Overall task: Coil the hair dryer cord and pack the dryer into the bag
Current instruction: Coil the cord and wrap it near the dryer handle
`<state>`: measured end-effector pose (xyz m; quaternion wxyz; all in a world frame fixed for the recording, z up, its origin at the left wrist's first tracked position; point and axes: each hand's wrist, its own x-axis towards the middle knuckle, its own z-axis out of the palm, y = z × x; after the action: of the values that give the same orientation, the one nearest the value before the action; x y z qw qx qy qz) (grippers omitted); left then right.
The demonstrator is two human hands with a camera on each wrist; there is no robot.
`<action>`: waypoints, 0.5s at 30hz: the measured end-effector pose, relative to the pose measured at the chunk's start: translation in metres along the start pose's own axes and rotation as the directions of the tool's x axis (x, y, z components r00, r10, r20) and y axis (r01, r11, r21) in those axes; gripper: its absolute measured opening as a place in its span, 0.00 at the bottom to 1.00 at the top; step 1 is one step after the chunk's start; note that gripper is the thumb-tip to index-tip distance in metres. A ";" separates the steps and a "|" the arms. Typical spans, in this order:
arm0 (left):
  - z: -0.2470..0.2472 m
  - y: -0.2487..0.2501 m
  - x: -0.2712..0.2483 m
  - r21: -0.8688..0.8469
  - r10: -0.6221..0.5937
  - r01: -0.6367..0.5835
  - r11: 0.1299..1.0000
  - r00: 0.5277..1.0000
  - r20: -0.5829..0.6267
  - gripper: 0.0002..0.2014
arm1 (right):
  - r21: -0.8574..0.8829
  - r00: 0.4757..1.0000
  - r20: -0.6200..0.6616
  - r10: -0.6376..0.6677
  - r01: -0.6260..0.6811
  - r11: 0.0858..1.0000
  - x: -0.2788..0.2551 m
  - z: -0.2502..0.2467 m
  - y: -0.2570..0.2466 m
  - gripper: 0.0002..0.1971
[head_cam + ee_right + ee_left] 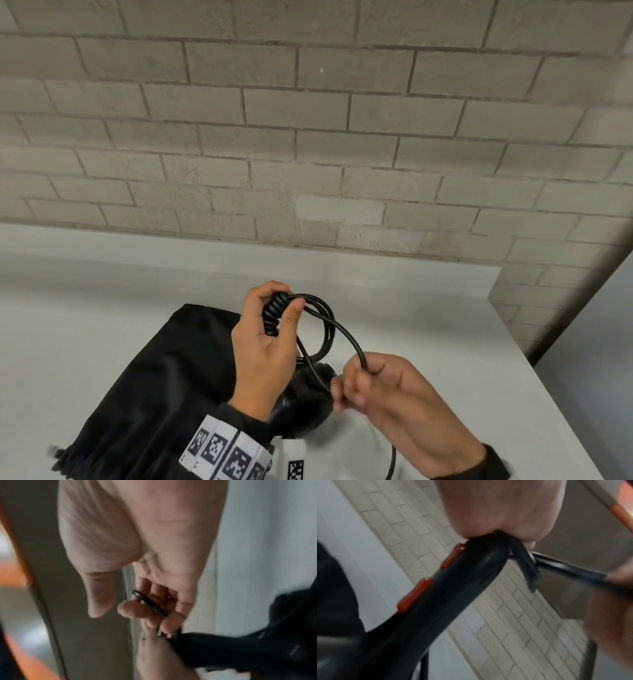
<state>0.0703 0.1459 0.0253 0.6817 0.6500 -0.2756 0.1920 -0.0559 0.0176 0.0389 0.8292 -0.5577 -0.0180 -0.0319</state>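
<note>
Left hand [265, 346] raised above the counter's middle, fingers and thumb curled round a bundle of cord [275, 313], wrist banded with square markers, right hand [387, 394] lower and nearer the counter's front edge, fingers pinching a loop of the same cord, dark sleeves on both forearms

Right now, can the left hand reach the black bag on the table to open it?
Probably not yet. The bag lies close beside the left hand, but this hand grips the hair dryer and the cord loops, while the right hand holds the cord.
</note>
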 end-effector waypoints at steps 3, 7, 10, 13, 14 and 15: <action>-0.001 -0.001 0.005 0.001 -0.018 0.018 1.000 1.000 0.005 0.11 | -0.241 0.985 -0.064 -0.159 0.139 0.961 -0.008 -0.004 0.019 0.11; 0.001 -0.002 0.002 -0.062 -0.010 0.013 0.998 0.999 0.040 0.10 | -0.090 0.961 -0.145 -0.234 0.223 0.971 -0.012 -0.005 0.045 0.14; 0.001 -0.002 0.000 -0.109 -0.005 0.010 0.994 0.999 0.043 0.09 | 0.003 0.942 -0.264 -0.207 0.216 0.976 -0.015 -0.007 0.052 0.15; 0.000 -0.004 0.002 -0.141 -0.047 0.048 0.989 0.999 0.013 0.10 | 0.152 0.939 -0.321 -0.124 0.180 0.972 -0.022 -0.013 0.049 0.26; -0.001 -0.005 0.003 -0.147 -0.060 0.061 0.987 0.998 0.008 0.10 | 0.201 0.933 -0.347 -0.099 0.177 0.963 -0.025 -0.015 0.047 0.30; -0.001 -0.005 0.003 -0.151 -0.070 0.070 0.986 0.998 0.005 0.11 | 0.236 0.925 -0.370 -0.081 0.178 0.955 -0.028 -0.018 0.046 0.33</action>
<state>0.0760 0.1461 0.0235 0.7352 0.6059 -0.2663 0.1467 -0.0802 0.0194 -0.0121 0.8819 -0.4239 0.0914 -0.1848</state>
